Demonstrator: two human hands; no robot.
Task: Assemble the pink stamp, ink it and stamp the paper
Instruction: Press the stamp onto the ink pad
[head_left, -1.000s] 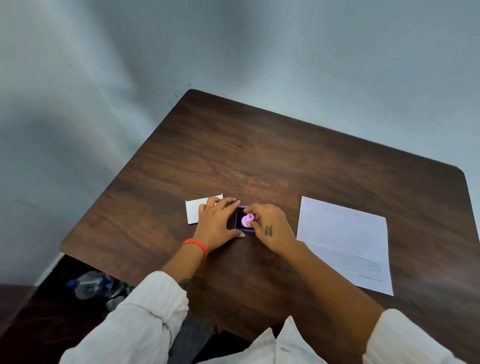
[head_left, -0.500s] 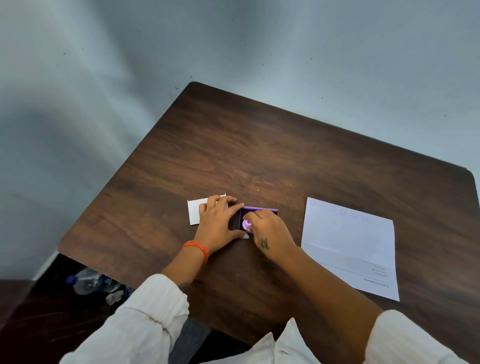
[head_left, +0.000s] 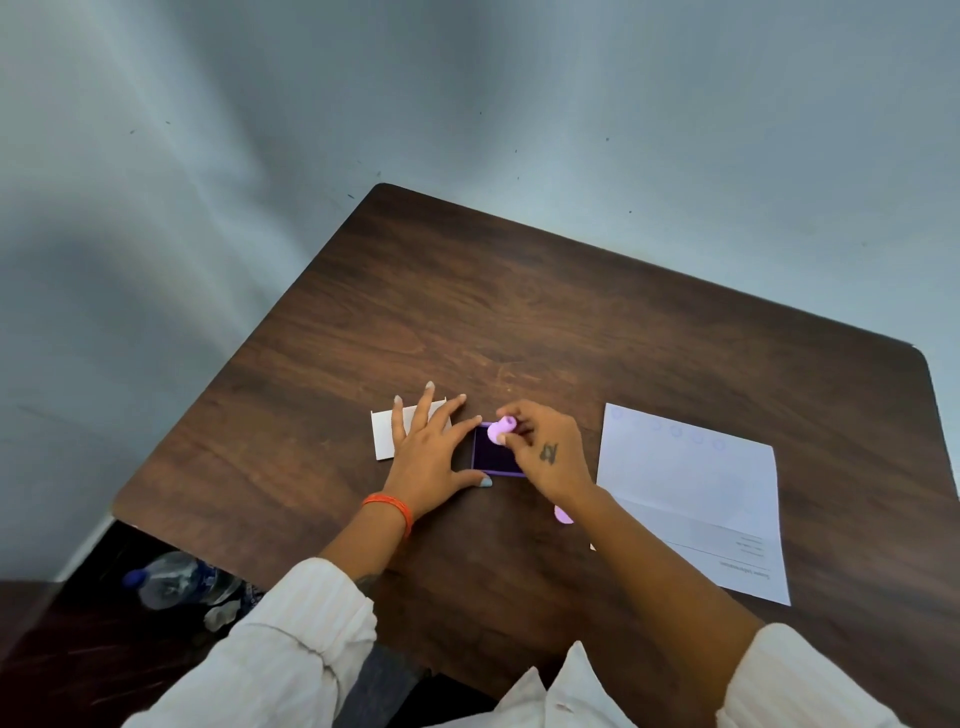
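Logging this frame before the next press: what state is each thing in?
pink stamp: pinched in right hand, over the ink pad
ink pad: open, flat on table
left hand: open, spread flat beside the pad
paper: flat, faint marks along far edge
white card: flat, partly under left hand

Views: one, head-worn, wide-angle.
Facing: forward and down onto the brown surface (head_left: 597, 322), grey wall beyond.
Nearness: close, forearms entering from the bottom edge.
Shared: nothing, single view only.

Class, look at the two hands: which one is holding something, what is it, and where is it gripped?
The right hand pinches the pink stamp by its sides with its fingertips. The left hand holds nothing.
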